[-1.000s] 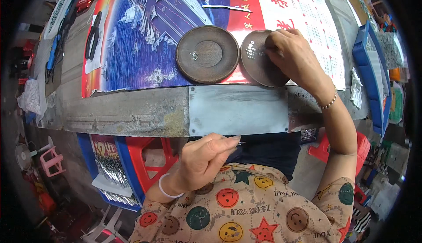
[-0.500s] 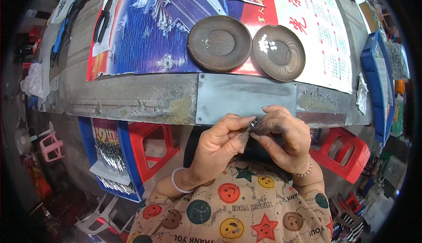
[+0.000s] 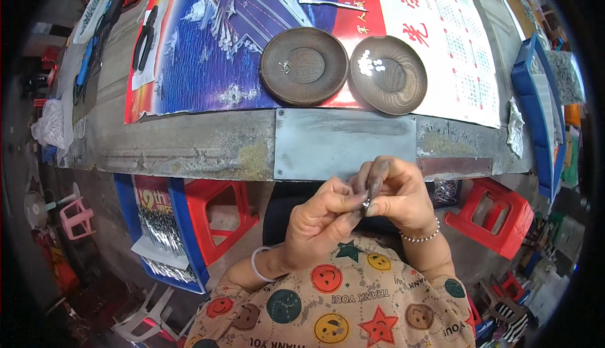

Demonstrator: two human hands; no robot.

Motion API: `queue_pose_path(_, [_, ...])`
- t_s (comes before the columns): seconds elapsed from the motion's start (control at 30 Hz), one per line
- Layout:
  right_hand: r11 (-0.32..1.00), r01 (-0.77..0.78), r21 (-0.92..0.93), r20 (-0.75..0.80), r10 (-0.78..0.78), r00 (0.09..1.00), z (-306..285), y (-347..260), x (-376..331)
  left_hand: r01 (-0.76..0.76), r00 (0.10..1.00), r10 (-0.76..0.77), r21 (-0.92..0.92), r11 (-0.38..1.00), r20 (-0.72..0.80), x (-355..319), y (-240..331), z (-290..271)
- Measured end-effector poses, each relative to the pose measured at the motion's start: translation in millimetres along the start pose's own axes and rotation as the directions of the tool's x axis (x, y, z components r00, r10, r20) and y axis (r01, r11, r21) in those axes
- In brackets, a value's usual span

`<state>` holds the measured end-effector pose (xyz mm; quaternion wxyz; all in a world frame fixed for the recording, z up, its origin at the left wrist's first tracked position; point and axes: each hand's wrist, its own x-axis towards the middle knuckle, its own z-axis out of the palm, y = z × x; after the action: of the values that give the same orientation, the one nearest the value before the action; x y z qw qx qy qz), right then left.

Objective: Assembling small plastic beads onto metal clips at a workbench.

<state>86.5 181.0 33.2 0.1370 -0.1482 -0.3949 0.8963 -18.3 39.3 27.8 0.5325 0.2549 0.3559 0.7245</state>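
Head view: left hand (image 3: 318, 219) and right hand (image 3: 397, 193) pinch a small metal piece (image 3: 365, 204) together, long axis 12-to-6 o'clock.

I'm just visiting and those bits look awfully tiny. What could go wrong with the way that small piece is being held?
The small metal piece is pinched between the fingertips of the left hand and right hand, off the table's edge and above the lap. If it slips, it would likely drop to the lap or floor. The right dish also holds loose pale bits that a bump could scatter.
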Motion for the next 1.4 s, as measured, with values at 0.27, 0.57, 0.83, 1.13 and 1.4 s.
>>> queue_pose_path(0.27, [0.726,0.371,-0.579,-0.070,-0.497,0.865,26.6,11.5,-2.5,-0.253,0.938,0.315,0.340,0.906,-0.142,0.8,-5.1,8.8])
queue_pose_path(0.57, [0.186,0.475,-0.860,0.252,-0.655,0.713,29.5,9.2,0.4,-0.294,0.933,0.357,0.489,0.821,-0.038,-3.1,0.7,10.2])
queue_pose_path(0.83, [0.214,0.408,-0.888,0.272,-0.472,0.839,22.7,20.2,-3.4,-0.234,0.952,0.292,0.394,0.889,-0.092,-7.5,-8.1,2.6])
queue_pose_path(1.13, [0.528,0.140,-0.838,-0.218,-0.558,0.800,29.9,-6.5,3.3,-0.024,0.987,-0.031,-0.334,0.942,-0.160,-6.7,-6.7,11.0])
queue_pose_path(1.4, [0.437,0.293,-0.850,-0.049,-0.620,0.783,25.6,6.2,-1.5,0.098,0.958,-0.227,-0.545,0.832,-0.175,-16.1,-0.2,3.7])
